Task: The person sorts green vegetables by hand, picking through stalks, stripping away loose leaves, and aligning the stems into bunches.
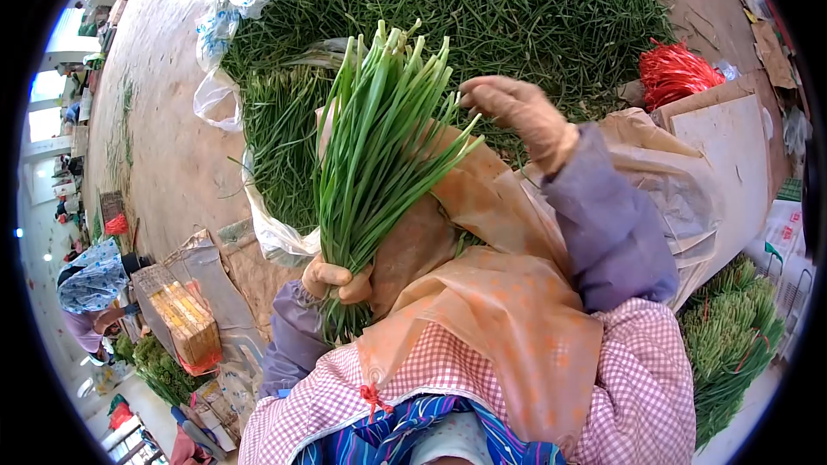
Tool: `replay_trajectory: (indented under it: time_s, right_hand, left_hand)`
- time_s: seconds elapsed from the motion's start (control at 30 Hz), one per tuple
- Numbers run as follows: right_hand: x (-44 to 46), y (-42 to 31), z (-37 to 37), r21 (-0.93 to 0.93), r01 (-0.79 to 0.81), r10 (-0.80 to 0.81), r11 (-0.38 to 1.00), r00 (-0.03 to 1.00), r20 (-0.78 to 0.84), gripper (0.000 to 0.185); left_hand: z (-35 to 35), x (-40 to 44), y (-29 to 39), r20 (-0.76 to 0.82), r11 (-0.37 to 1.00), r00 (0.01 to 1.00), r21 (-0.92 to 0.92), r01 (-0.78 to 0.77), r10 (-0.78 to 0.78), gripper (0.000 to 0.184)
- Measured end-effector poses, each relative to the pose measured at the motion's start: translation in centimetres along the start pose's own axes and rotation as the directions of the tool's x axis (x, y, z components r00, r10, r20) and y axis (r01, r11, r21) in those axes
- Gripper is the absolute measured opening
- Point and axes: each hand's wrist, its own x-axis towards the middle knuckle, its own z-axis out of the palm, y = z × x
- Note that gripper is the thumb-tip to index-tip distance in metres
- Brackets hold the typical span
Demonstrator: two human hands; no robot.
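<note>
My left hand [334, 281] is closed around the lower part of a bunch of garlic chives [370, 155], long green stems that fan out upward with uneven pale ends at the top. Its thumb and fingers wrap the stems just above my lap. To the right of the bunch's upper end, my right hand [517, 112] is raised with its fingers stretched out and slightly bent. Nothing shows in it. The fingertips are close to the outer stem ends; whether they touch cannot be told. Behind the bunch lies a large pile of loose green stems [482, 9].
A stained plastic apron [482, 301] covers my lap. Red plastic ties [676, 73] lie beside a board [724, 133] on the right. Bundled greens [732, 336] stand lower right. White plastic sheeting [218, 102] edges the pile. Another person [90, 293] works at far left near a box [183, 323].
</note>
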Motion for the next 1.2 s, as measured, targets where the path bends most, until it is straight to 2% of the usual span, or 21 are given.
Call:
replay_trajectory:
  time_s: [0.07,0.2,0.23,0.3,0.33,0.37,0.4,0.47,0.53,0.6,0.67,0.7,0.8,0.83,0.97,1.0,1.07,1.1,1.13,1.17,1.2]
  right_hand:
    - [2.3,2.8,0.0,0.092,-0.104,0.093,0.990,0.988,0.119,0.029]
    - [2.3,3.5,0.3,0.293,0.157,-0.145,0.943,0.987,-0.064,0.020]
    - [2.2,2.5,-0.3,0.380,0.267,-0.189,0.885,0.955,-0.230,0.012]
    - [3.3,1.7,-6.3,0.470,0.404,-0.079,0.785,0.817,-0.571,0.003]
    - [4.1,2.7,-10.7,0.479,0.462,-0.031,0.746,0.743,-0.669,0.003]
    - [2.7,2.5,-12.0,0.357,0.469,-0.028,0.808,0.635,-0.772,0.010]
    - [2.3,2.5,-12.7,0.183,0.217,-0.009,0.959,0.669,-0.744,0.027]
    - [0.5,2.0,-7.9,-0.019,0.092,-0.087,0.996,0.820,-0.566,0.035]
    - [-0.4,1.1,-3.5,-0.006,0.120,-0.119,0.993,0.969,-0.219,0.041]
    - [0.2,1.1,-0.1,0.122,0.072,-0.080,0.990,0.995,0.061,0.033]
    - [0.7,1.7,2.4,0.197,0.017,-0.040,0.980,0.993,0.110,0.024]
    - [0.9,2.1,3.2,0.307,0.063,-0.092,0.950,0.993,0.080,0.019]
    - [0.5,2.2,3.5,0.422,0.071,-0.110,0.904,0.991,0.070,0.018]
    - [0.8,2.5,3.3,0.433,0.126,-0.135,0.893,0.991,-0.009,0.015]
    - [2.1,3.4,0.7,0.437,0.166,0.017,0.884,0.923,-0.385,0.012]
    - [2.6,3.5,-1.3,0.512,0.233,0.043,0.827,0.882,-0.470,0.009]
    - [4.1,5.6,-10.6,0.541,0.421,0.080,0.728,0.732,-0.676,0.018]
    - [2.6,5.0,-12.1,0.531,0.514,0.172,0.674,0.589,-0.790,0.024]
    - [1.6,4.1,-12.7,0.614,0.388,0.329,0.687,0.587,-0.739,0.030]
    - [1.2,5.6,-12.8,0.625,0.194,0.291,0.756,0.756,-0.586,0.036]
    - [0.3,7.2,-12.7,0.576,-0.002,0.279,0.818,0.876,-0.394,0.042]
  left_hand:
    - [-0.4,-0.1,-0.1,0.021,1.000,1.000,0.006,-0.006,0.006,0.041]
    - [0.2,-0.3,-0.2,-0.022,1.000,1.000,0.004,-0.009,0.010,0.039]
    - [0.1,-0.4,0.0,-0.025,1.000,1.000,0.009,-0.003,0.003,0.039]
    - [-0.1,-0.4,0.0,-0.018,1.000,1.000,0.023,0.001,-0.001,0.039]
    - [-0.2,-0.3,0.0,-0.007,0.999,1.000,0.034,-0.003,0.003,0.039]
    - [-0.3,-0.2,0.0,0.005,0.999,1.000,0.043,-0.005,0.005,0.040]
    - [-0.2,0.0,0.1,0.005,0.999,1.000,0.041,-0.012,0.012,0.040]
    - [0.0,0.0,-0.1,-0.008,0.999,1.000,0.026,-0.019,0.019,0.040]
    - [-0.1,0.1,-0.3,-0.018,0.999,1.000,0.050,-0.021,0.022,0.042]
    - [-0.1,0.1,-0.3,-0.023,0.998,0.999,0.065,-0.026,0.028,0.045]
    - [-0.1,0.1,-0.3,-0.023,0.997,0.999,0.065,-0.030,0.032,0.047]
    - [0.0,0.0,-0.3,-0.030,0.996,0.999,0.081,-0.039,0.041,0.048]
    - [0.2,-0.4,-0.5,-0.062,0.992,0.997,0.119,-0.046,0.053,0.050]
    - [0.4,-0.4,-0.3,-0.080,0.990,0.996,0.136,-0.037,0.048,0.051]
    - [0.3,-0.4,-0.1,-0.120,0.978,0.992,0.209,-0.013,0.039,0.054]
    - [0.3,-0.4,0.0,-0.126,0.974,0.991,0.228,-0.002,0.031,0.054]
    - [0.3,-0.7,0.0,-0.147,0.966,0.989,0.258,0.017,0.022,0.055]
    - [0.3,-0.9,-0.3,-0.151,0.967,0.988,0.254,0.000,0.039,0.055]
    - [0.4,-1.0,-0.3,-0.149,0.966,0.987,0.259,-0.012,0.052,0.055]
    - [0.4,-0.6,-0.2,-0.140,0.964,0.988,0.265,-0.027,0.066,0.055]
    - [0.8,-0.3,-0.2,-0.159,0.963,0.985,0.270,-0.018,0.063,0.053]
